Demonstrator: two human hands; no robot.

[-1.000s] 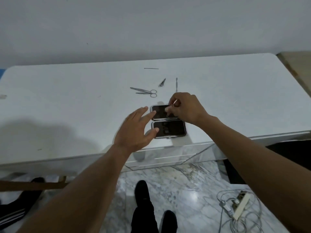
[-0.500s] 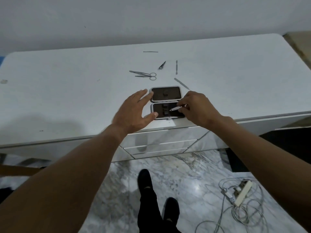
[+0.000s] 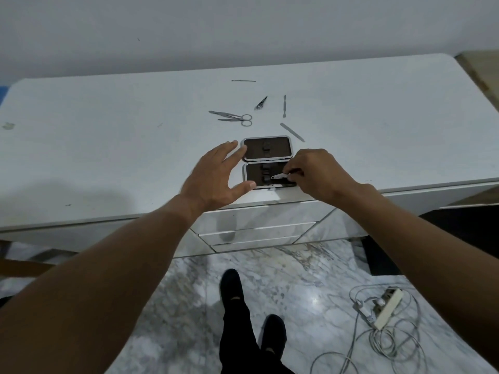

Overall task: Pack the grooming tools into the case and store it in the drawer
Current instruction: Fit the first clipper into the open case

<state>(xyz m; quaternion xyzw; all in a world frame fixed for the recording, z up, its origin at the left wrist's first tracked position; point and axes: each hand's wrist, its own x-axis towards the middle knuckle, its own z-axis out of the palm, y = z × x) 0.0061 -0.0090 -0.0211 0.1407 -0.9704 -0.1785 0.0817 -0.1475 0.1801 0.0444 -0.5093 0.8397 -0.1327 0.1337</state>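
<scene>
Right hand [image 3: 316, 174]: we log it curled, thumb and forefinger pinching a small, flat, pointed metal tool [image 3: 280, 176], held over the right part of the near tray of the case [image 3: 267, 163].

Left hand [image 3: 213, 179]: fingers spread and nearly flat, gripping nothing; fingertips touch the left rim of the far tray, the thumb lies along the near left corner of the near tray.

Case: opened flat, two rounded-rectangle halves hinged together, pale rims, dark matt lining with short elastic loops across the middle of each half. We place it at the front edge of the worktop [image 3: 108, 147], just above the drawers [image 3: 256, 225].

Nail file [image 3: 292, 132]: thin, grey, straight strip, lying diagonally just beyond the far right corner of the case.

Scissors [image 3: 233, 119]: slim steel blades pointing left and slightly parted, two round finger loops, further back and left of the file.

Clippers [image 3: 261, 103]: small wedge-shaped metal piece, right of the scissors.

Cuticle pusher [image 3: 284, 105]: narrow rod lying front to back, just right of the clippers.

Thin rod [image 3: 243, 81]: a fine dark line nearest the back edge; we cannot tell its kind.

Worktop: smooth white, rounded corners, a few specks. Drawers: glossy pale fronts, shut.

Floor [image 3: 297, 279]: polished grey-veined marble, with a white power strip [image 3: 388, 309] and looped cables at the right.
</scene>
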